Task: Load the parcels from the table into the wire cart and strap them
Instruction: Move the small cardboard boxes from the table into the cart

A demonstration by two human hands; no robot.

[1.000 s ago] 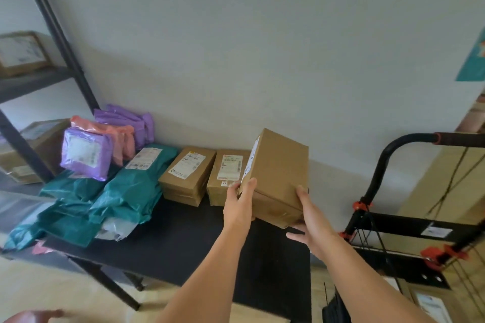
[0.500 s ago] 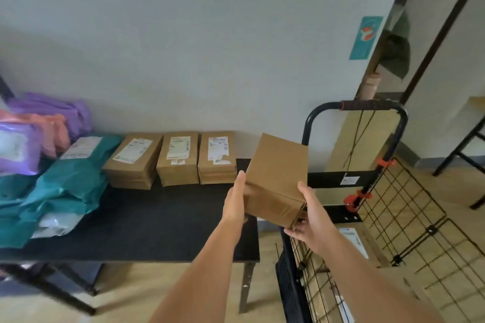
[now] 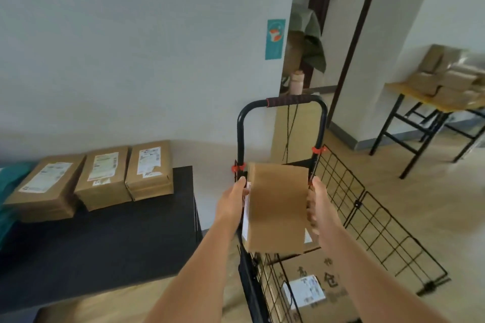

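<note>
Head view: black table against pale wall; wooden floor.

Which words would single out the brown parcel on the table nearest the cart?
Find the black table against the wall, left of the wire cart. Three brown labelled parcels lie there side by side. Yours is the right-hand one, closest to the table's end and the cart.

Box above wire cart — table with parcels at left
</note>
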